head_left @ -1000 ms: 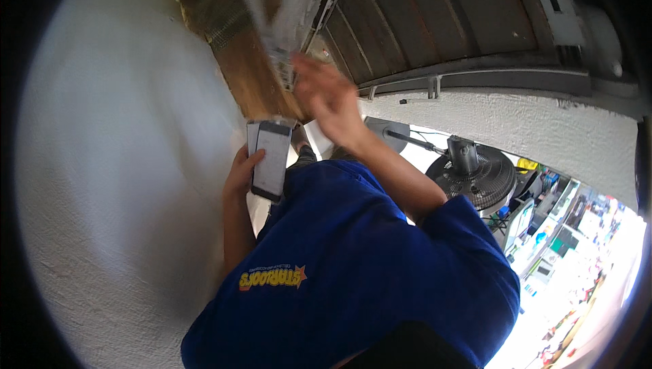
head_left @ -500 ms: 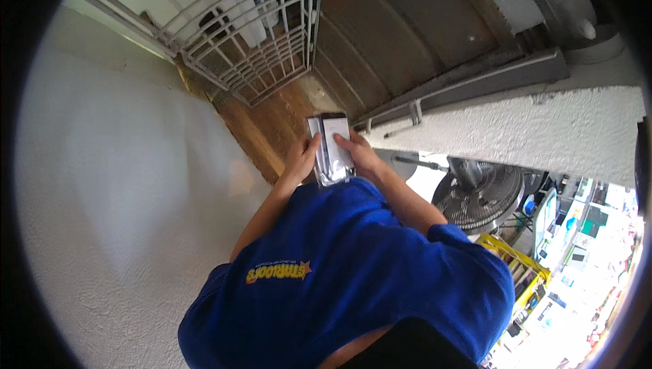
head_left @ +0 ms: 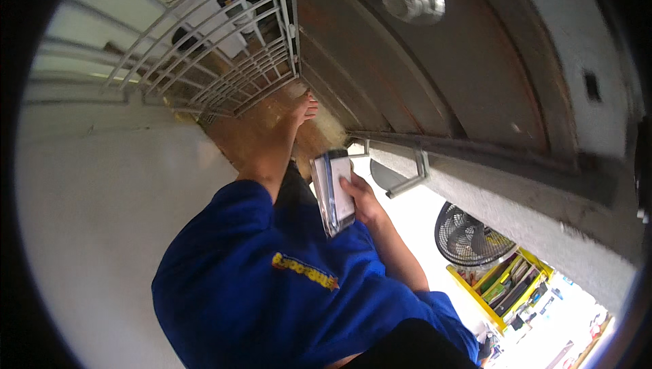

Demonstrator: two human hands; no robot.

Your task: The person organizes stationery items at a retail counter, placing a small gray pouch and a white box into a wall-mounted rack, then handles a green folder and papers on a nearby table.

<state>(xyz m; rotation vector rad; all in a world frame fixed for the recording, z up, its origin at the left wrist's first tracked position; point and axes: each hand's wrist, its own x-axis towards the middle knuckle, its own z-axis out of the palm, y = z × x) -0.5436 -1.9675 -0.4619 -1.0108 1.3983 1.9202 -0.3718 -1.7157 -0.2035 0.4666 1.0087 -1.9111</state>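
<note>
Left hand (head_left: 307, 109) is now reaching off the phone stack (head_left: 334, 192) toward the grate (head_left: 285, 12), upper left, can't tell its grip, while the right hand (head_left: 363, 198) is already gripping the stack solo.

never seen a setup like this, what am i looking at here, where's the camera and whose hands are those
There is no robot here: these are a person's own bare hands. The wide, bent view comes from a fisheye camera on that person's head, looking down, so the blue shirt is the wearer's. The right hand holds a stack of flat things, with what looks like a phone on its face. The left hand reaches out, seemingly empty, near the corner of a pale gate; whether it touches anything is unclear. A dark ribbed panel fills the upper right. At lower right are a fan and a yellow crate with flat items inside.
</note>
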